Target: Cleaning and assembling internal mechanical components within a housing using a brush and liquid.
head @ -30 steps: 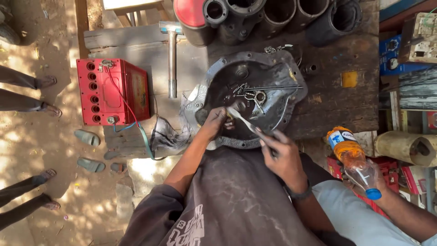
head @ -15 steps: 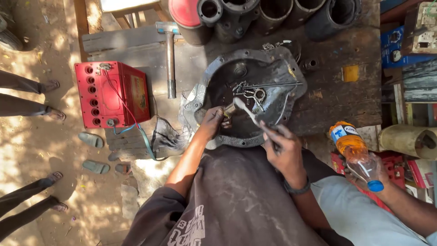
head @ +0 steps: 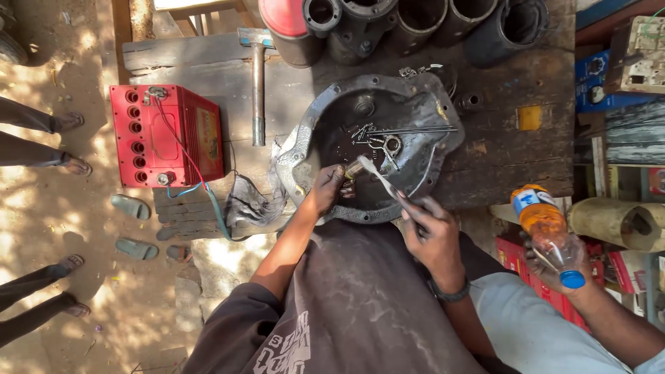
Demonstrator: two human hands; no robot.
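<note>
Both hands inside the grey metal housing (head: 415,149) on the wooden bench (head: 512,166).
I see the left hand (head: 325,188) pinching a small part (head: 353,168); the right hand (head: 431,234) is fisted around a toothbrush (head: 379,179), bristles at that part.

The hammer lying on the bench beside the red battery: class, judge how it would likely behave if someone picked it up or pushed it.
The hammer looks all metal, so it is probably stiff and heavy for its size. Its head sits at the far end, so it would likely feel top-heavy when lifted by the shaft. Lying flat on the wooden bench, it seems more apt to slide or pivot than roll.
</note>
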